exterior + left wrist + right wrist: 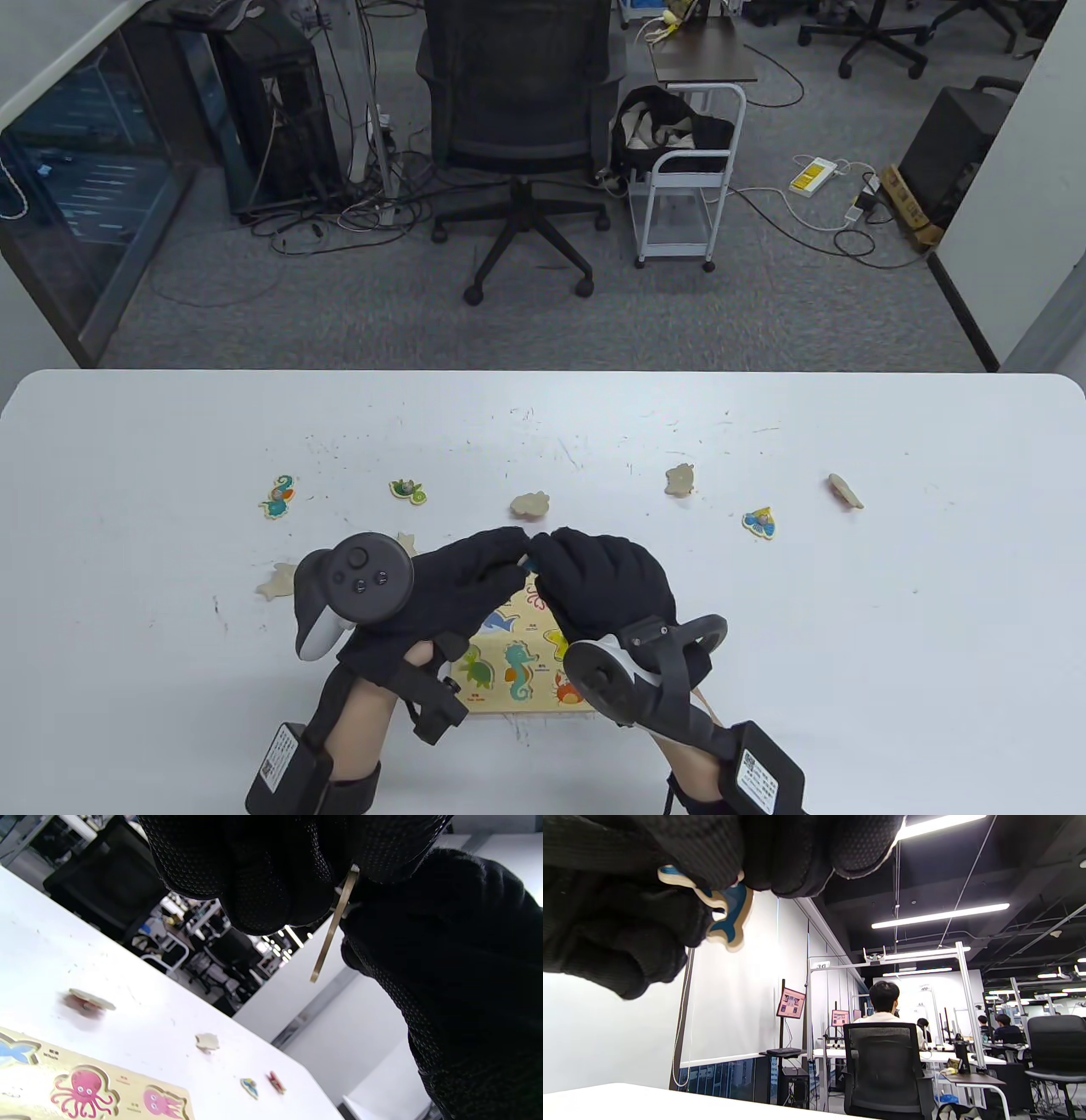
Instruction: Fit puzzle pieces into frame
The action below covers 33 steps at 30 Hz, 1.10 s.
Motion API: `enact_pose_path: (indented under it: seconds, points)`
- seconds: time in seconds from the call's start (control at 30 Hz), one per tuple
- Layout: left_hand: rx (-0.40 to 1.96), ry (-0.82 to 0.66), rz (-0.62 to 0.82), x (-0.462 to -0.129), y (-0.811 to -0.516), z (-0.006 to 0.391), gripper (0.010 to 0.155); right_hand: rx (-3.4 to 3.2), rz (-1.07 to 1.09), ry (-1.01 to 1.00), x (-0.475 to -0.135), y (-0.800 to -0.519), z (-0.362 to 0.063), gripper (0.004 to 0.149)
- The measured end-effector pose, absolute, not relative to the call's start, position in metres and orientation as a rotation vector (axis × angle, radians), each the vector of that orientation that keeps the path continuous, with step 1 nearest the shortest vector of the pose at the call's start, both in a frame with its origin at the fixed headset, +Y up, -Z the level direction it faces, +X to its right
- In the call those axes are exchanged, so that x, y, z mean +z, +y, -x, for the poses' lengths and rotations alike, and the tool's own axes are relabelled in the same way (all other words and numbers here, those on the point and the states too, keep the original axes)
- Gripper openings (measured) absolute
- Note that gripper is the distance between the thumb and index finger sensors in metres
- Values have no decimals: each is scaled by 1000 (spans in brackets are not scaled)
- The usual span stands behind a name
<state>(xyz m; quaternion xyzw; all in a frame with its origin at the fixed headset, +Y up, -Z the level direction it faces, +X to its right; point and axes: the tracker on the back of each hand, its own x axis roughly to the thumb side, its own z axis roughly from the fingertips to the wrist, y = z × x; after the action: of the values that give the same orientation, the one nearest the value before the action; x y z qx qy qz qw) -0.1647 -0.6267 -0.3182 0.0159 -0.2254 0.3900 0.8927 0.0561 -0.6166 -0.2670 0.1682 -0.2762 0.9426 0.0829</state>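
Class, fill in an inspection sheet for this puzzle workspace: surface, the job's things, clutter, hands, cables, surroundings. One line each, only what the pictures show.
Surface: white table, scuffed and speckled.
Job's things: puzzle frame at the near edge, partly under the hands; blue piece held above it; seven loose pieces on the table, some picture side up like the seahorse piece, some plain wood side up like the piece in the middle.
Clutter: nothing seen on the table.
Hands: left hand and right hand meet fingertip to fingertip, both pinching the blue piece.
Cables: tangled on the floor beyond the table.
Surroundings: office chair, white cart.
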Motion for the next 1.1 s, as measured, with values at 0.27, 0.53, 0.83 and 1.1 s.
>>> enact_pose_path:
  seconds: [0.27,0.53,0.83,1.1]
  points:
    - [499,-278,-268,-317,-622,189,59,2917,-430,-661,-284,-623,-61,46]
    - [298,-161,-377,-314,-621,200,73,3076,-306,-500,-303,-635,-77,45]
    - [148,-58,-336,-318,-626,203,78,3214,-189,-74,-332,-669,-98,45]
    - [169,-50,-308,-321,-629,204,77,3296,-158,185,-347,-716,-103,45]
